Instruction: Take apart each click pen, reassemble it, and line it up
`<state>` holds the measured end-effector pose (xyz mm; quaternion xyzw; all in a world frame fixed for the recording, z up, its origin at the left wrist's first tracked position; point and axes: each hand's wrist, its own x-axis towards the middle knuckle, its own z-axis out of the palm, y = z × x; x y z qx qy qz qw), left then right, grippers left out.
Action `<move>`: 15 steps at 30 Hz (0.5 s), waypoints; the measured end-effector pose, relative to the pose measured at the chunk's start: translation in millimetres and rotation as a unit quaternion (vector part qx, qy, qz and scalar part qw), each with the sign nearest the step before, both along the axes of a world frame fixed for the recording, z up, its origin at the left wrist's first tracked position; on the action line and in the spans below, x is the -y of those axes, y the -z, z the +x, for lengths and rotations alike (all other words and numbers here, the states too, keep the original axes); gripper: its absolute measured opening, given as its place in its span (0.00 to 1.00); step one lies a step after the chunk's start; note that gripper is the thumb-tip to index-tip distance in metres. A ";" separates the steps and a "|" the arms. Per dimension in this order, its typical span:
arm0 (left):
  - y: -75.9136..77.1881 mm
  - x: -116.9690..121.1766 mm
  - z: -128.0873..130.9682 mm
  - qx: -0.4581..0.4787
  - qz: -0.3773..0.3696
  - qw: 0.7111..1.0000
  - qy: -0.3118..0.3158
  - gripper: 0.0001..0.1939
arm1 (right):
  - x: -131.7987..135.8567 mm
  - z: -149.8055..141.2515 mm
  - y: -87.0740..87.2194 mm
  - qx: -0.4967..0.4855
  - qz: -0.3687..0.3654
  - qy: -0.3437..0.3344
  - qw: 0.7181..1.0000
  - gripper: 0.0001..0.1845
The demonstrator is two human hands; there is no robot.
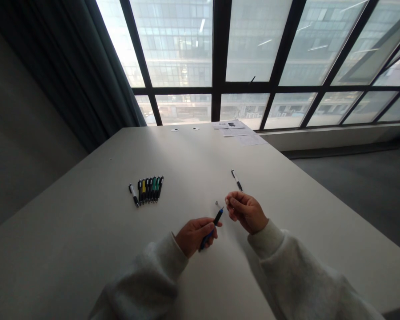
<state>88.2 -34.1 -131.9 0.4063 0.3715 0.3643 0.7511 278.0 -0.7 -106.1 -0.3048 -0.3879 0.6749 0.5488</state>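
My left hand (200, 233) is closed around a blue pen with a black grip (217, 217). The pen slants up to the right, and its narrow blue end points toward my other hand. Fingertips pinched together, my right hand (247, 211) hovers just right of that end, apart from it. Whatever sits in the pinch is too small to make out. On the table between the hands lies a small silvery piece (217, 202), perhaps a pen tip. A white pen with a black grip (236, 180) lies just beyond my right hand.
Several pens with black, yellow and green barrels (150, 190) lie in a row on the white table (96, 209). A white pen (133, 195) lies at the row's left. Printed papers (235, 129) and two small white discs (175, 130) are at the far edge, before the windows.
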 end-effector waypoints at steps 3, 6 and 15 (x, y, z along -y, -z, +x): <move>0.9 -0.3 -0.2 -0.003 -0.001 1.000 0.007 0.26 | -0.1 -0.3 3.1 0.012 0.006 -0.010 1.000 0.13; 0.4 -0.3 -0.4 -0.009 0.001 1.000 0.007 0.26 | -0.6 0.4 6.0 0.024 0.015 -0.024 0.999 0.13; 0.9 -0.6 -0.1 -0.004 0.007 1.000 0.013 0.26 | 1.2 -0.9 2.7 0.020 0.023 -0.020 0.999 0.13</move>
